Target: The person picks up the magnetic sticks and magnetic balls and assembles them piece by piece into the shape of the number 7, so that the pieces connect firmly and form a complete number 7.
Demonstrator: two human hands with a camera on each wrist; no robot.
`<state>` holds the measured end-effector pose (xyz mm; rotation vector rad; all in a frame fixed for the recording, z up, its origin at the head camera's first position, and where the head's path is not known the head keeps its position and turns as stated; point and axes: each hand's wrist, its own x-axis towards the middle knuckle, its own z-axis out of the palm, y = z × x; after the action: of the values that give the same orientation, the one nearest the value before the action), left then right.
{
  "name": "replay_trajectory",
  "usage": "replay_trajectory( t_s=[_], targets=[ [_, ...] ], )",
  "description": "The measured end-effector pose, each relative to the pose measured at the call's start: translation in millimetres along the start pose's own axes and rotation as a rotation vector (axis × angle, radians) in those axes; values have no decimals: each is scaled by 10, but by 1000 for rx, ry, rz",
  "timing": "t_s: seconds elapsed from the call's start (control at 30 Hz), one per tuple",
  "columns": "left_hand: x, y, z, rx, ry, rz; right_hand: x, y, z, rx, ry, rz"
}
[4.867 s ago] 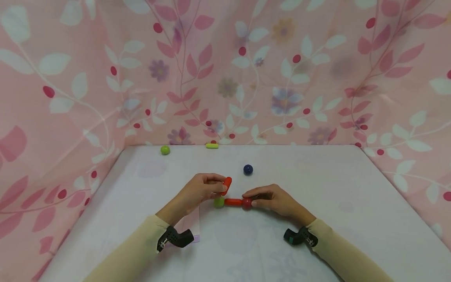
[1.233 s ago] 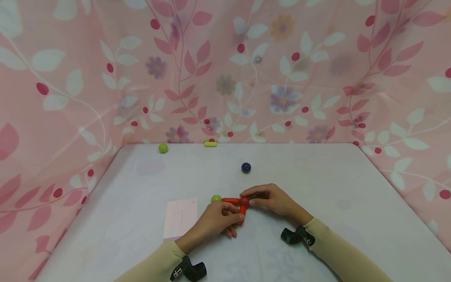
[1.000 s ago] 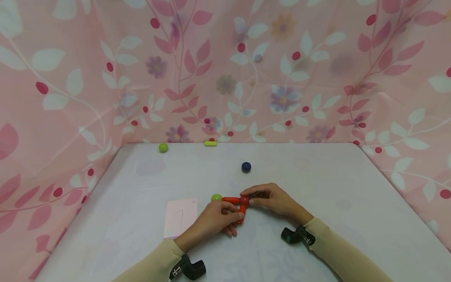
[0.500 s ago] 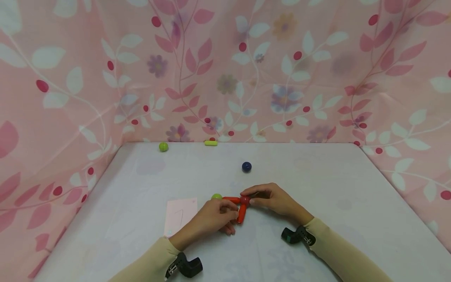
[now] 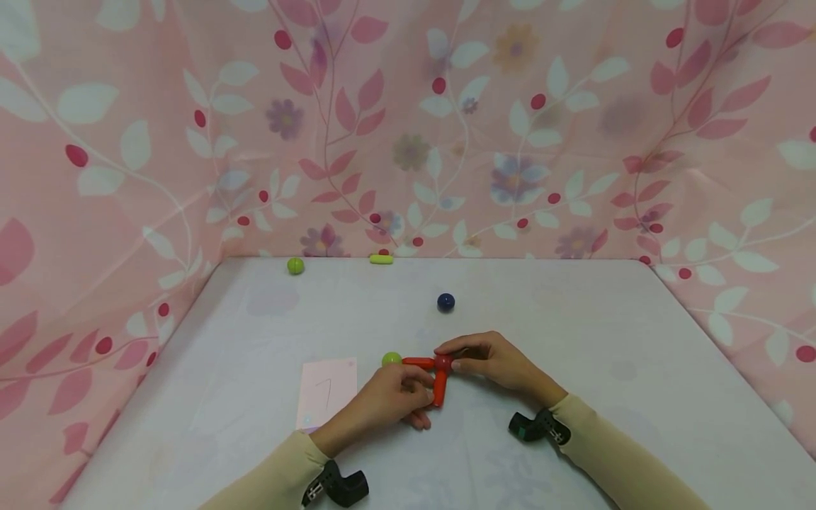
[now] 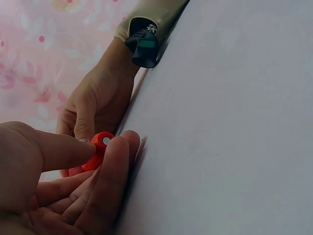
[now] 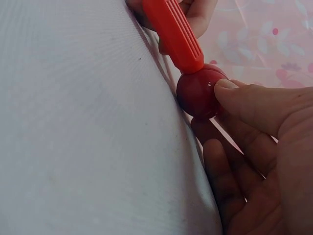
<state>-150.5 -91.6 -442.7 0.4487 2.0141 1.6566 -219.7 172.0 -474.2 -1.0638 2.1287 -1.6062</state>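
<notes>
A short grooved red toy building rod (image 5: 440, 388) meets a dark red ball (image 5: 443, 362) and points toward me. My left hand (image 5: 385, 398) pinches this rod; the left wrist view shows its pale round end dot (image 6: 106, 141) between thumb and fingers. Thumb and fingertips of my right hand (image 5: 500, 363) hold the dark red ball, and the right wrist view has the rod (image 7: 173, 36) touching that ball (image 7: 199, 93). A second red rod (image 5: 417, 362) runs left from the ball to a light green ball (image 5: 391, 358), partly hidden behind the left hand.
A pink card (image 5: 321, 389) with a thin bent line lies left of the left hand. Beyond the hands sits a dark blue ball (image 5: 446, 302). Near the far edge are another green ball (image 5: 295, 265) and a yellow-green rod (image 5: 381, 260). A floral curtain (image 5: 408, 127) stands behind the white table (image 5: 605, 319).
The left hand has brought its red rod down from above to the dark red ball. Lately its fingers shifted slightly left, then returned, and the rod's near end swung right. The right hand stays put.
</notes>
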Motion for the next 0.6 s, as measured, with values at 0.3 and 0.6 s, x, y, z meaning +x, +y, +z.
replay_trajectory(
  t_s=[0.3, 0.6],
  targets=[
    [1, 12, -3, 23, 7, -13, 1, -12, 3, -2, -1, -3],
    [-35, 83, -77, 153, 17, -14, 7, -10, -1, -24, 4, 3]
  ],
)
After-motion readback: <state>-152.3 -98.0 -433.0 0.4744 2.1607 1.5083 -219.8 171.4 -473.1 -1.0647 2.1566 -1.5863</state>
